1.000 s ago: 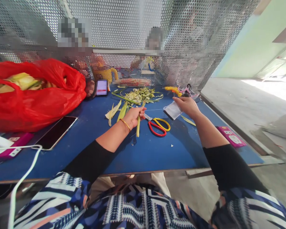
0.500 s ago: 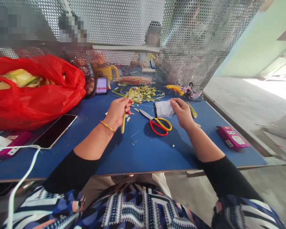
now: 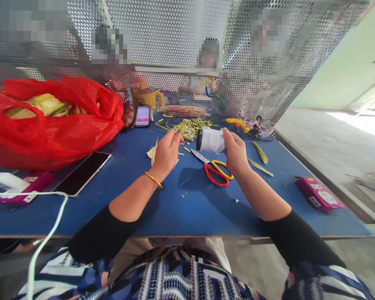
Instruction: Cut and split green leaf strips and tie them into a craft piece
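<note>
White thread spool (image 3: 212,140) is lying sideways in R hand (image 3: 236,152) over bench (image 3: 206,216), nr scissors (image 3: 213,167); R grip is pinching its end. L hand (image 3: 168,153) is tilting up opp., grip closing on plant strip (image 3: 181,126), mostly hidden. Vs 0.5 s ago, hands are sitting closer tog. RH magenta pack (image 3: 319,194) is showing print, too small to read.
</note>
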The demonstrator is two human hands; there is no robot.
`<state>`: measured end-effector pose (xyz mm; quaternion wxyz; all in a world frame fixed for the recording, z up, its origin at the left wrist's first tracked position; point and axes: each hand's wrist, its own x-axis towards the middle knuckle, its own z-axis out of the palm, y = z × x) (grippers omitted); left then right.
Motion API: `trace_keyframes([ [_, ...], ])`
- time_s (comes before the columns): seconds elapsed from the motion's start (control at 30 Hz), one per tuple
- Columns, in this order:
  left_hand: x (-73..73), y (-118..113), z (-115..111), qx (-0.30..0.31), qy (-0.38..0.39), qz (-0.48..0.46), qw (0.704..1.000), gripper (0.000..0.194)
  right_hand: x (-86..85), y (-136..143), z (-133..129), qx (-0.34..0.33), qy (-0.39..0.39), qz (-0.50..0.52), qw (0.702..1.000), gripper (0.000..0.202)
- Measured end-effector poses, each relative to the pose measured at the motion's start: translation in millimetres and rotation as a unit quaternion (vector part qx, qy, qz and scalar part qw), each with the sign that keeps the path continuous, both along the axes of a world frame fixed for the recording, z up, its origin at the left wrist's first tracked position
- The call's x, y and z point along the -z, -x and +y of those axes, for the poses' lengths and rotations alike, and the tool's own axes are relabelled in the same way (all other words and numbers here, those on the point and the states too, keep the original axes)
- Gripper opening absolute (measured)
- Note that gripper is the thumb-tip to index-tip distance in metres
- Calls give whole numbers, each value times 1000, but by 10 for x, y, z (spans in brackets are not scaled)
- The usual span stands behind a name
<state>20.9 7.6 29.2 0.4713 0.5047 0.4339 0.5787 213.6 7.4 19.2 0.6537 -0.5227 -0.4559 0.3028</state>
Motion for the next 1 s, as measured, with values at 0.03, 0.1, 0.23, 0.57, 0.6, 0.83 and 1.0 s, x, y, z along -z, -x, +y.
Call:
trace_keyframes([
  [0.03,4,-43,-44,4,-30,31,999,23,5,38,11,-2,-3,-2,1000,45],
  [0.1,11,-92,-103,12,-67,78,995,20,34,104,19,-5,-9,-2,1000,45],
  [0.23,28,-96,-106,-29,-42,91,995,18,130,178,-19,6,-18,-28,999,42],
  [0.57,137,-188,-119,42,-27,63,997,7,86,55,-204,4,-72,-181,981,34],
  [0.6,145,-189,-128,48,-31,64,996,5,44,22,-225,16,-99,-209,973,31],
  [0.83,190,-195,-185,63,-51,98,992,7,-86,15,-354,-8,-160,-334,929,19],
  [1.0,211,-198,-171,61,-60,94,992,16,-19,53,-359,1,-190,-352,916,13],
])
